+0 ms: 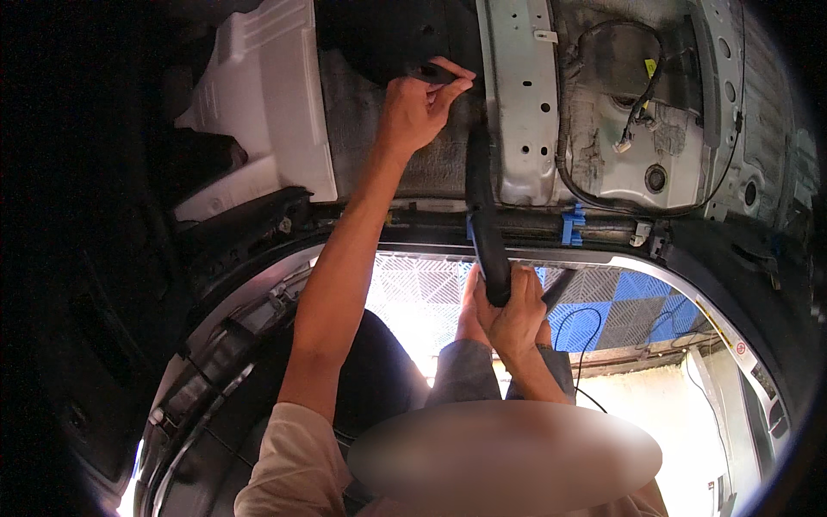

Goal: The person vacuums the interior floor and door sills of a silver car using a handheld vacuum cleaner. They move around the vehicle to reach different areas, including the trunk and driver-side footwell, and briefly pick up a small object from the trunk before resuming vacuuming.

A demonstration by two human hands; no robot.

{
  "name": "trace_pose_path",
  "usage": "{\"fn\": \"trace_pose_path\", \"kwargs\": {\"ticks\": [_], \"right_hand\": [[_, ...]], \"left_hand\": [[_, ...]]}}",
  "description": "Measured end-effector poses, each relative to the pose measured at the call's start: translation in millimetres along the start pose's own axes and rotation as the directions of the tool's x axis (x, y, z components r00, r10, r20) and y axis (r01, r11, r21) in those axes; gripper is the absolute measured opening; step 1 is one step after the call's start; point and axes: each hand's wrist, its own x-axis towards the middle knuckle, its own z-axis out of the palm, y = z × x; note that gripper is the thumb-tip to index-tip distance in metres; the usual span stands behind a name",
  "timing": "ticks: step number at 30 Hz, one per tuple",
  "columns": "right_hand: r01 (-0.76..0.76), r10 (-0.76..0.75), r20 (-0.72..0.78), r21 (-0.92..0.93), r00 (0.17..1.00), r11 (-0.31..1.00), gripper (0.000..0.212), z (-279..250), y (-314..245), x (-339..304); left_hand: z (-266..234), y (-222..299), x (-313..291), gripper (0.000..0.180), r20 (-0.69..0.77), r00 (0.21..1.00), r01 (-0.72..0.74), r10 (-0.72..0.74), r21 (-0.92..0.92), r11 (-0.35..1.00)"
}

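Note:
My left hand [418, 108] reaches over the car's bare floor, its fingers closed around what looks like the edge of a black floor lining [388, 30]. A small dark part of that lining shows between thumb and fingers; the exact grip is partly hidden. My right hand [515, 306], lower and to the right, is wrapped round the near end of a long black handheld tool [487, 228]. This tool lies across the door sill, its far end over the floor beside a pale metal crossmember [521, 103]. Its exact kind cannot be told.
A white plastic panel [267, 103] stands at the left. Black wiring [562, 129] loops over the metal floor at the right. A blue clip [573, 226] sits along the door sill [422, 220]. Blue and grey floor tiles [586, 314] lie outside the doorway.

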Motion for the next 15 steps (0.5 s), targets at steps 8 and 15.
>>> {"fn": "trace_pose_path", "kwargs": {"ticks": [8,15], "right_hand": [[0.042,-0.040,0.022,-0.111,0.999,0.993,0.052,5,11,6],[0.045,-0.044,0.013,-0.063,0.999,0.997,0.053,3,7,5]], "left_hand": [[-3,9,5,0.022,0.172,0.985,0.002,-0.025,0.128,0.992],[-9,12,17,0.024,0.329,0.926,0.046,-0.187,0.393,0.919]]}}
